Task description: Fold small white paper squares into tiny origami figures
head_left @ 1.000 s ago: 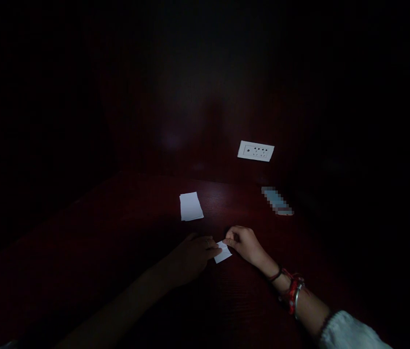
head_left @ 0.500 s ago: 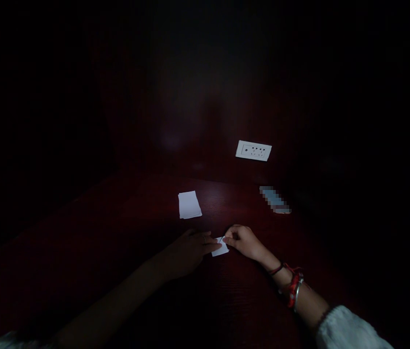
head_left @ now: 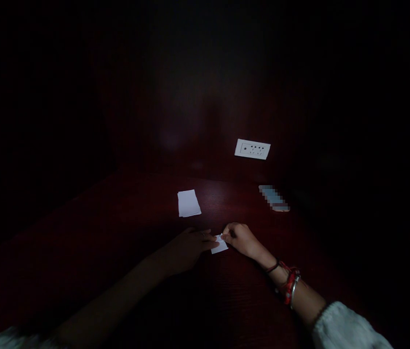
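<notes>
A small piece of white paper [head_left: 220,248] lies on the dark red table in front of me, its upper edge partly covered by fingers. From the left, my left hand [head_left: 186,249] reaches over with fingers stretched out, thumb and fingertips resting on the paper's left side. My right hand [head_left: 243,239] is closed in a pinch at the paper's upper right corner, which looks raised or folded. Dim light hides the exact crease. Beyond the left hand lies a stack of white paper sheets [head_left: 189,203], untouched.
A phone [head_left: 274,198] with a blurred-out screen lies at the back right of the table [head_left: 146,203]. A white socket panel [head_left: 252,149] is set in the dark upright panel behind. The surroundings are very dark.
Both hands stay at the small paper with only slight finger shifts. The whole view has moved a little.
</notes>
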Action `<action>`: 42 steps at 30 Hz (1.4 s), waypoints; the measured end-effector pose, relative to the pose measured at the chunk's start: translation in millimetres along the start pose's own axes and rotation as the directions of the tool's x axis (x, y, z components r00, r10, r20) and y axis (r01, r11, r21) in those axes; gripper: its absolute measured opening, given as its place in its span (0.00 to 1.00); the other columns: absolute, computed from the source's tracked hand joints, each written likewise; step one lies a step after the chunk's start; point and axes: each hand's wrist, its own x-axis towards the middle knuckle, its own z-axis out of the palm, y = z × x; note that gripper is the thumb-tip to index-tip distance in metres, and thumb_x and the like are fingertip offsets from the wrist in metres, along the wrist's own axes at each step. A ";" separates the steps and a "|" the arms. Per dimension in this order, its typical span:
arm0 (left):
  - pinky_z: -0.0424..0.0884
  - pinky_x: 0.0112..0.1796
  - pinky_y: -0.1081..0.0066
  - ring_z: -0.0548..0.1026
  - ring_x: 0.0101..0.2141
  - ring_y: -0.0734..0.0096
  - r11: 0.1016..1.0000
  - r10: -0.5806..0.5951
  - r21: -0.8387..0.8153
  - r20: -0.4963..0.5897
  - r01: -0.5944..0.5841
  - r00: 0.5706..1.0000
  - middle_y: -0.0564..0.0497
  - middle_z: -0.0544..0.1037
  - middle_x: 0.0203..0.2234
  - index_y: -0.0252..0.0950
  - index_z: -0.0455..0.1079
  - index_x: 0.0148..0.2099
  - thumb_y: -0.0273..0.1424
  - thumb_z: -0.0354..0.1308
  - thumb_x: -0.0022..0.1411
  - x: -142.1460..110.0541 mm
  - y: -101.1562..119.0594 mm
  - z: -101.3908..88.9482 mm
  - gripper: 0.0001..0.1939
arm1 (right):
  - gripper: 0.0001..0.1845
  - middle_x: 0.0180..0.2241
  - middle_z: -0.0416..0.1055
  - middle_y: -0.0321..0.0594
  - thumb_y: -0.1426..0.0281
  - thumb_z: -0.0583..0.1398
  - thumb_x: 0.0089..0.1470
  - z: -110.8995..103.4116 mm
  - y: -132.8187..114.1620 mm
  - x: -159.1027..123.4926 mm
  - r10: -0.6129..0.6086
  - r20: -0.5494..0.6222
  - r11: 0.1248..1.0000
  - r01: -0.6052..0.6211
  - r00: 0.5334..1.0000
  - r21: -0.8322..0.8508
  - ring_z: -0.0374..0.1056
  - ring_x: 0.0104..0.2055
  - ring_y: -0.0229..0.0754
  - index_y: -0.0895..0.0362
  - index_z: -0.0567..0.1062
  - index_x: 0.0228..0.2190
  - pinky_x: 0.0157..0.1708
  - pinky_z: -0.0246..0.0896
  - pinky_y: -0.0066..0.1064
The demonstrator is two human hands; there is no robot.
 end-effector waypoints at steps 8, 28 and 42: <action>0.50 0.45 0.64 0.55 0.50 0.69 0.999 -0.015 0.038 -0.062 0.018 0.998 0.53 0.59 0.50 0.44 0.50 0.53 0.18 0.41 0.53 0.4 2.6 1.1 0.27 | 0.04 0.23 0.65 0.34 0.72 0.56 0.42 -0.6 -5.7 -0.9 0.022 -0.044 1.000 -0.021 0.999 0.022 0.60 0.23 0.31 0.59 0.68 0.26 0.23 0.52 0.21; 0.48 0.46 0.56 0.49 0.53 0.66 1.000 0.025 0.011 -0.039 -0.025 0.999 0.59 0.57 0.51 0.48 0.49 0.53 0.13 0.39 0.48 -2.5 -5.0 4.3 0.33 | 0.19 0.38 0.65 0.36 0.77 0.49 0.50 -27.2 -8.9 -28.4 -0.404 0.246 0.843 0.463 0.881 -0.274 0.62 0.38 0.34 0.49 0.66 0.42 0.37 0.54 0.22; 0.50 0.46 0.61 0.54 0.51 0.67 1.000 0.006 0.020 -0.050 -0.005 0.999 0.57 0.61 0.49 0.46 0.52 0.52 0.15 0.41 0.50 -3.0 -1.4 0.9 0.29 | 0.18 0.38 0.66 0.36 0.79 0.49 0.47 -31.5 -16.6 -26.3 -0.390 0.274 0.862 0.453 0.879 -0.229 0.62 0.39 0.35 0.52 0.70 0.38 0.40 0.53 0.24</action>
